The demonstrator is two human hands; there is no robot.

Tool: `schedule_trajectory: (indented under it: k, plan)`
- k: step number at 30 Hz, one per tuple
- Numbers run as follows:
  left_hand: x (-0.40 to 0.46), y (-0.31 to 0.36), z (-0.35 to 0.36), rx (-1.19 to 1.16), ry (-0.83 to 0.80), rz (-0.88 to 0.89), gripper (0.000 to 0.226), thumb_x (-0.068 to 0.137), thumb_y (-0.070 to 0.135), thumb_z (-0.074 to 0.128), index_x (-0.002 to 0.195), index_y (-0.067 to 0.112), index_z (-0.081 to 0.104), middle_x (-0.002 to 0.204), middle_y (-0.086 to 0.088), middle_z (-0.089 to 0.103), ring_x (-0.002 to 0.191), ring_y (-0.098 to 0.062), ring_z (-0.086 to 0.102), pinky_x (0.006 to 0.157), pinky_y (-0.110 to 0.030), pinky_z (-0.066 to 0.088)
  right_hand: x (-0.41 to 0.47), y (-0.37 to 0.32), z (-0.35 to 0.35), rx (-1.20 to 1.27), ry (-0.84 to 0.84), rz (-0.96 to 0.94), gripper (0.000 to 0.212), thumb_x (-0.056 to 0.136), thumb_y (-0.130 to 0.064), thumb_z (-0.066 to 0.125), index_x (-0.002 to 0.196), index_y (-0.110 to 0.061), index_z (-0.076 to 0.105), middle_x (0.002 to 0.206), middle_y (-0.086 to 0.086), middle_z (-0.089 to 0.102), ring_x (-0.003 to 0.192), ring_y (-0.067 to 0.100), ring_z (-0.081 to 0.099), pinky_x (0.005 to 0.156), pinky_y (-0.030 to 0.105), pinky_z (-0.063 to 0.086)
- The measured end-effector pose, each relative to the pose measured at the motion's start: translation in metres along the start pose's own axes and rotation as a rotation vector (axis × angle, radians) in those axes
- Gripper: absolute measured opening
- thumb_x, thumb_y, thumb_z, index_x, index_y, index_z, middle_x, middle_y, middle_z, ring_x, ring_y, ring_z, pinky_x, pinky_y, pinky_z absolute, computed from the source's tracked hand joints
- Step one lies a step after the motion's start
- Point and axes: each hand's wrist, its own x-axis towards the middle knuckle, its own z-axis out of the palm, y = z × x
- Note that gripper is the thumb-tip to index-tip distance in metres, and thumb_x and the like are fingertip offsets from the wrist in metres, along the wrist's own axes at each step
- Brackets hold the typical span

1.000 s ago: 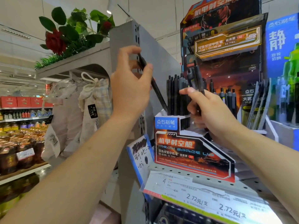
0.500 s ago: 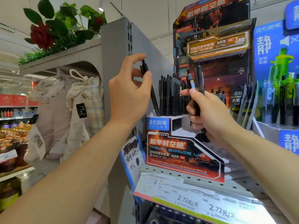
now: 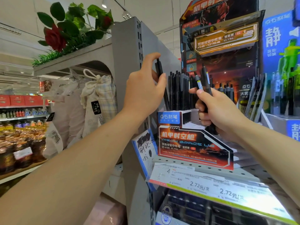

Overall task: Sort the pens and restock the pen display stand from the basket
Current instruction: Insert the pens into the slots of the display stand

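Plainly the left hand (image 3: 142, 93) pinches a light, stiff black pen (image 3: 160, 73) near its top between thumb and fingers; the right hand (image 3: 215, 109) grips spare pens (image 3: 204, 82).

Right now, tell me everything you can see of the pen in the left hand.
The pen is slim, matte black and looks plastic, with a narrower push-button cap at its top. It stands nearly upright, leaning slightly, its top above the row of black pens already standing in the display stand. The left hand pinches its upper part between thumb and fingers. Its lower end runs down behind the hand toward the stand's leftmost back slot; whether it is seated there cannot be seen.
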Motion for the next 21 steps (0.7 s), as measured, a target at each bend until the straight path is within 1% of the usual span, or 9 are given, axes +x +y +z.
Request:
schedule_trajectory:
  k: [5,7,10,14,16,17,18,21]
  plan:
    - [0.001,0.0,-0.001,0.005,-0.037,-0.013,0.046,0.094,0.025,0.062,0.137,0.024,0.047,0.064,0.009,0.062,0.062,-0.005,0.063,0.057,-0.012,0.049,-0.003,0.001,0.001,-0.024,0.004,-0.014,0.026,0.109,-0.031,0.038,0.117,-0.025,0.062,0.055,-0.007,0.043,0.042,0.009,0.03,0.04,0.022,0.027]
    - [0.001,0.001,-0.001,0.037,-0.076,-0.006,0.047,0.094,0.027,0.061,0.138,0.026,0.047,0.06,0.008,0.061,0.057,-0.007,0.061,0.056,-0.009,0.044,-0.003,0.001,0.0,-0.015,-0.004,-0.009,0.027,0.109,-0.033,0.038,0.117,-0.026,0.062,0.056,-0.006,0.042,0.042,0.009,0.03,0.04,0.023,0.027]
    - [0.003,0.001,-0.003,0.064,-0.129,-0.017,0.047,0.094,0.028,0.058,0.139,0.03,0.047,0.057,0.009,0.06,0.054,-0.003,0.059,0.06,-0.015,0.046,-0.003,0.001,0.0,-0.012,-0.025,-0.011,0.027,0.108,-0.035,0.038,0.117,-0.026,0.062,0.056,-0.006,0.042,0.043,0.01,0.03,0.04,0.023,0.027]
    - [0.006,0.004,-0.009,0.041,-0.217,-0.091,0.047,0.092,0.024,0.055,0.138,0.033,0.049,0.06,0.008,0.065,0.062,-0.004,0.064,0.074,-0.027,0.055,-0.002,-0.001,0.0,-0.028,-0.049,0.004,0.029,0.109,-0.034,0.038,0.117,-0.023,0.063,0.057,-0.005,0.043,0.044,0.01,0.029,0.041,0.023,0.026]
    - [0.01,0.006,-0.013,0.056,-0.322,-0.142,0.048,0.091,0.023,0.054,0.137,0.034,0.051,0.064,0.006,0.068,0.067,-0.007,0.068,0.08,-0.032,0.058,-0.002,-0.001,0.0,-0.037,-0.056,0.003,0.029,0.108,-0.035,0.039,0.115,-0.022,0.064,0.057,-0.005,0.043,0.044,0.009,0.029,0.04,0.022,0.027]
    - [0.013,0.007,-0.016,0.072,-0.396,-0.164,0.05,0.09,0.021,0.054,0.138,0.035,0.05,0.066,0.005,0.07,0.067,-0.007,0.069,0.081,-0.033,0.059,-0.002,-0.001,0.001,-0.044,-0.062,0.001,0.029,0.108,-0.035,0.039,0.115,-0.023,0.064,0.057,-0.005,0.043,0.043,0.009,0.029,0.04,0.022,0.027]
    - [0.016,0.008,-0.018,0.077,-0.476,-0.189,0.053,0.089,0.019,0.053,0.14,0.035,0.049,0.068,0.004,0.071,0.064,-0.006,0.07,0.078,-0.033,0.06,-0.003,-0.001,0.0,-0.048,-0.067,0.002,0.029,0.108,-0.035,0.039,0.114,-0.023,0.065,0.057,-0.005,0.043,0.043,0.008,0.029,0.04,0.022,0.027]
    - [0.029,0.011,-0.022,0.015,-0.656,-0.287,0.056,0.09,0.012,0.051,0.142,0.034,0.047,0.072,0.0,0.073,0.057,-0.009,0.071,0.061,-0.028,0.062,-0.002,0.001,-0.002,-0.028,-0.073,0.001,0.031,0.108,-0.036,0.041,0.115,-0.021,0.066,0.057,-0.005,0.044,0.044,0.009,0.028,0.041,0.023,0.025]
